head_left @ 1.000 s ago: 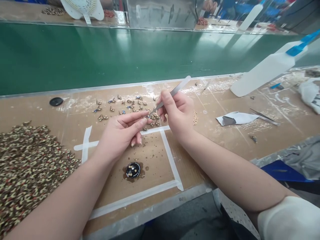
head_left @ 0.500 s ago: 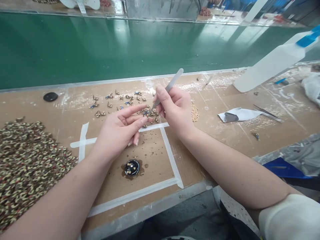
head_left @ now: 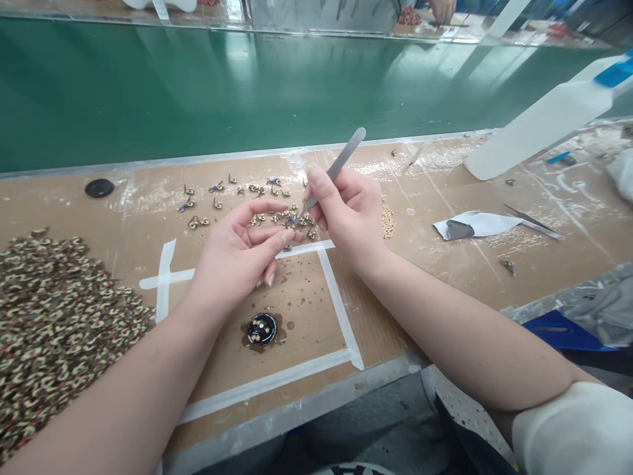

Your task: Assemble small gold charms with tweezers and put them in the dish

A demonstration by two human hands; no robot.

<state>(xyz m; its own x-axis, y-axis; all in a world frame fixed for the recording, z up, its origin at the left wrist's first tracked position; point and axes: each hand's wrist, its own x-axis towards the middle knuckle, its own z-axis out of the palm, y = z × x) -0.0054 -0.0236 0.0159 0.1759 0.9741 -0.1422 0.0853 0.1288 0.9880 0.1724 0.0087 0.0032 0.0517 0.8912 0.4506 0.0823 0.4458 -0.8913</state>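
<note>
In my right hand is a pair of grey metal tweezers, held like a pen with the tips pointing down and left. Thumb and fingers of my left hand pinch a small painted piece, brown with some blue; its exact shape is too small to make out. The tweezer tips meet or nearly meet this piece. Behind the hands lie several similar small pieces. A shallow black dish with dark liquid and a few pale beads sits below, inside a taped square.
A heap of small brown and cream pieces covers the left side. Tiny tan beads lie right of my right hand. Further right are a white wrapper, dark tweezers and a leaning white bottle. A black lid rests at left.
The view has shifted slightly. My hands keep nearly the same pose, with the left index finger a little more bent. A person's hand now shows at the far top.
</note>
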